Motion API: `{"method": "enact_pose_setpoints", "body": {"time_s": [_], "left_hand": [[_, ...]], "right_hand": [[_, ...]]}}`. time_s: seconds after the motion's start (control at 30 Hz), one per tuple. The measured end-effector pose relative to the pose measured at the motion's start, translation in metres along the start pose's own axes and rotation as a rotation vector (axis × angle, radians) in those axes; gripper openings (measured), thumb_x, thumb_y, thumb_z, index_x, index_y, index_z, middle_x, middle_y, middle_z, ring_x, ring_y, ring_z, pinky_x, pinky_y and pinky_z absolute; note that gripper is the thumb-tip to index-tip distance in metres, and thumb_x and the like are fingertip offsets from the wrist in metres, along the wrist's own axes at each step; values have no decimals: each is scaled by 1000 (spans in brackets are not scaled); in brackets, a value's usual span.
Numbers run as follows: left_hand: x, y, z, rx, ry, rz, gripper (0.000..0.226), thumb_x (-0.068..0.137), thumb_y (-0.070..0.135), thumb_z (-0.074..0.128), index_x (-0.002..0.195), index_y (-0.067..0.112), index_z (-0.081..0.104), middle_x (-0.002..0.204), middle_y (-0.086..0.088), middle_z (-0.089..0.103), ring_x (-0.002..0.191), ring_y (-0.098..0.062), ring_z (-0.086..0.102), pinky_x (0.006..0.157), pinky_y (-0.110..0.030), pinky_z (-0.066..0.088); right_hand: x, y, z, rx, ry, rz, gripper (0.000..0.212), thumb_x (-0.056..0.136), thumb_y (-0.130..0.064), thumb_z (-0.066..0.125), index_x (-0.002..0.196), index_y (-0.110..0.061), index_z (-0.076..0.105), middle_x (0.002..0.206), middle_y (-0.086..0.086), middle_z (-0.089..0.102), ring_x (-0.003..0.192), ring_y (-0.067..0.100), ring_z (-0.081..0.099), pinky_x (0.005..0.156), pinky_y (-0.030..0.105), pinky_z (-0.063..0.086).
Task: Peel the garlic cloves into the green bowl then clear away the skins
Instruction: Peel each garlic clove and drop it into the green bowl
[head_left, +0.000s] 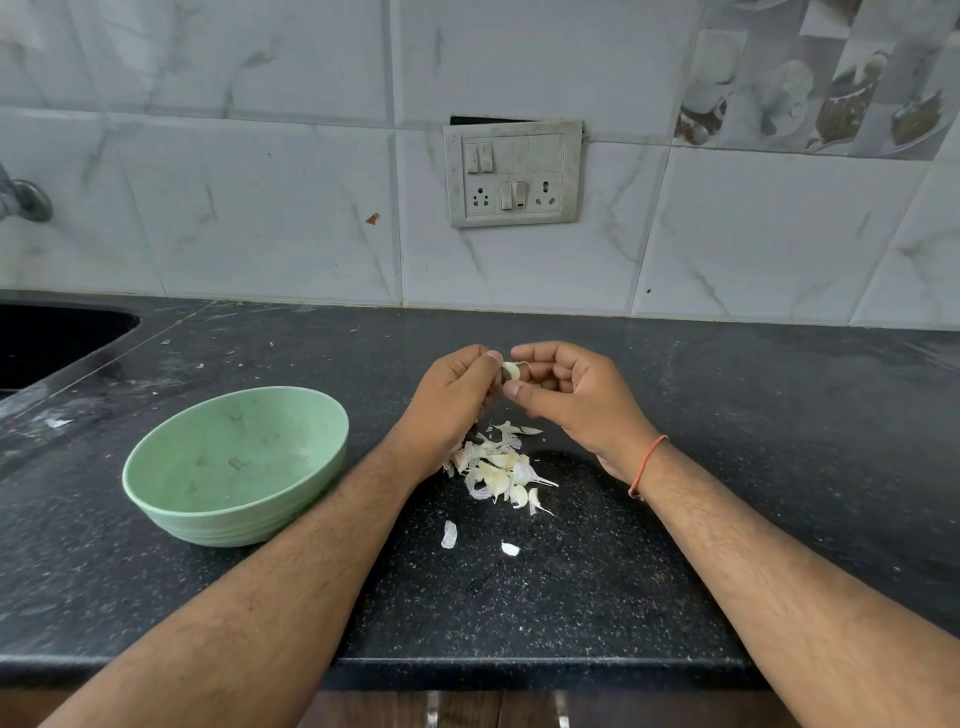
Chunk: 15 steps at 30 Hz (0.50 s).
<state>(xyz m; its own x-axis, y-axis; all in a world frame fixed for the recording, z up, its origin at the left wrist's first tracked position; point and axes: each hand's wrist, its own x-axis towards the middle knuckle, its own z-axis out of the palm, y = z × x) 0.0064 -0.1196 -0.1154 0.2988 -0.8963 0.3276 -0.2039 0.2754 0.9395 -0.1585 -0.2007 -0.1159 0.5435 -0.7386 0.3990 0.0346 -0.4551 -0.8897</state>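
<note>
- Head view: I see my left hand (457, 395) and right hand (566, 395) meeting above the black speckled stone counter (727, 467) — both pinch one small pale garlic clove (511, 370).
- Heap of white cloves and papery skins (498, 470) lies just below the hands.
- Pale green round bowl (234, 467) sits left of the heap — apart from it.

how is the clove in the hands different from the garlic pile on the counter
The clove is a single piece, held up off the counter between the left hand and right hand; the garlic pile is many cloves and loose skins lying on the counter below. Both are pale white.
</note>
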Motion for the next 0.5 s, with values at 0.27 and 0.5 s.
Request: {"method": "enact_pose_setpoints", "body": {"time_s": [0.27, 0.5], "left_hand": [[0, 5, 0, -63, 15, 9, 37, 110, 17, 50, 73, 12, 57, 67, 3, 54, 61, -9, 45, 57, -20, 43], [-2, 7, 2, -101, -10, -9, 36, 106, 22, 52, 71, 17, 57, 67, 0, 50, 64, -13, 43, 63, -31, 39]], "right_hand": [[-6, -8, 8, 35, -34, 59, 15, 106, -19, 65, 102, -13, 78, 82, 7, 74, 74, 18, 65, 62, 30, 56], [-8, -10, 14, 61, -54, 87, 20, 110, -19, 57, 105, -7, 72, 79, 3, 68, 71, 18, 64, 58, 29, 53]]}}
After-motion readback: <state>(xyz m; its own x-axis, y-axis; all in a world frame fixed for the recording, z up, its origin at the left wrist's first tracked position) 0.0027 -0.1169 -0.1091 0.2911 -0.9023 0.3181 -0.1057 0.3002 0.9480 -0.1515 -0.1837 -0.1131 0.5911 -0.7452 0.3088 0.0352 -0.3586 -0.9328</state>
